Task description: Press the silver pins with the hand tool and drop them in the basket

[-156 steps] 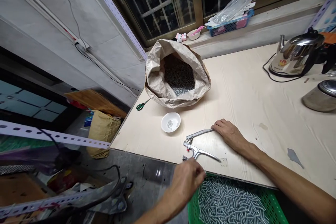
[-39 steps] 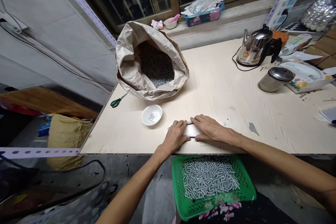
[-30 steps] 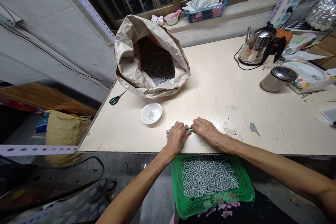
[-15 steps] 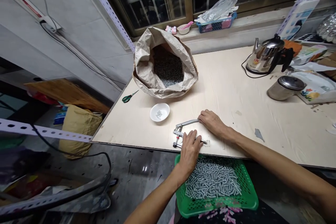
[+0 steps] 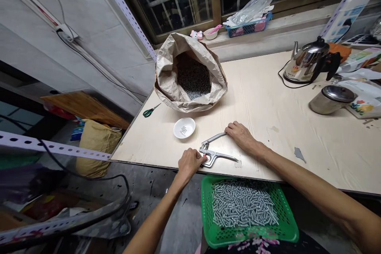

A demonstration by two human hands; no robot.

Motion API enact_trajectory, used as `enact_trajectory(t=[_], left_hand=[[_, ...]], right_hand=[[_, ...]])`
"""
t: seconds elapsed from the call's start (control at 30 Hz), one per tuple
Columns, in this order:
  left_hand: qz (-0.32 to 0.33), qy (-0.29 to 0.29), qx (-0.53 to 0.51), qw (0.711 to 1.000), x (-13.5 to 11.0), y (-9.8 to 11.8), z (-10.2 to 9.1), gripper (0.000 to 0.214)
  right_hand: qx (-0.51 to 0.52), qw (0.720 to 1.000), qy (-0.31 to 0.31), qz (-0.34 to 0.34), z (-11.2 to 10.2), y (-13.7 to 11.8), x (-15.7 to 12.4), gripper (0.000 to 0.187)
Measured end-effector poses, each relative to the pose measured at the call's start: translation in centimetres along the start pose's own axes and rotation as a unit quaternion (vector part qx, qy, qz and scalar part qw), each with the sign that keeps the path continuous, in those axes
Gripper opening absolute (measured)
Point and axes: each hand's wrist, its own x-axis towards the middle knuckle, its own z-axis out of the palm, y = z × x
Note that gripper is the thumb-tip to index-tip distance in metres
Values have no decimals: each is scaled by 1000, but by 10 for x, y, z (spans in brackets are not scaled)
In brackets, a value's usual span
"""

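A: What do the hands show?
B: The left hand (image 5: 189, 163) has its fingers drawn together at the head of the sprung metal tool (image 5: 220, 154); whether they clamp anything there cannot be told. The right hand (image 5: 240, 135), set apart, closes on the tip of the upper handle (image 5: 214, 138)
A: How is the tool likely to handle?
B: Probably stiff, fairly light and smooth, its handles splayed; both, held well back from the hinge, should offer the surest grip
A: And its setting?
B: It lies on the worktop (image 5: 262, 87) near the front edge, the white bowl (image 5: 191, 125) just beyond, the green basket (image 5: 206, 206) below
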Motion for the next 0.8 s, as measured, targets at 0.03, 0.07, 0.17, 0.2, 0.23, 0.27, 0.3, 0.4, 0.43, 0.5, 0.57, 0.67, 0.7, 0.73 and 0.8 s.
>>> enact_trajectory(t=[0.03,0.07,0.17,0.2,0.23,0.27,0.3,0.4,0.43,0.5,0.57,0.67,0.7,0.73,0.8], left_hand=[[-8,-49,-10,999,5,0,-5,25],[-10,-81,-12,997,9,1,-9,24],[12,-105,33,994,17,7,-17,17],[23,-103,54,993,18,8,-19,15],[34,-97,75,992,19,9,-21,13],[44,-87,95,991,20,9,-23,13],[53,-75,113,989,21,9,-26,15],[55,-35,131,989,17,8,-32,20],[52,-22,121,991,12,9,-33,19],[60,1,86,994,-3,15,-32,17],[107,0,53,993,-23,24,-28,14],[196,-38,45,979,-38,31,-26,10],[197,-24,54,979,-34,29,-29,11],[181,7,68,981,-26,26,-32,14],[105,98,110,983,2,14,-43,22]], right_hand=[[2,1000,3,-2,0,0,0,17],[5,1000,8,-4,1,0,0,16],[19,999,32,-8,2,0,-1,17],[23,999,39,-7,2,0,-2,17],[27,999,45,-6,3,0,-3,17],[31,998,50,-2,3,-1,-3,17],[34,998,53,2,4,-1,-4,18],[43,997,58,13,5,-2,-4,18],[46,997,56,15,6,-3,-4,18],[54,997,53,15,7,-2,-4,18],[60,997,54,14,9,-2,-4,18],[68,996,63,13,11,-1,-5,18],[71,995,66,14,12,-1,-5,18],[73,995,67,13,12,-1,-5,18],[70,995,66,12,12,-1,-4,18]])
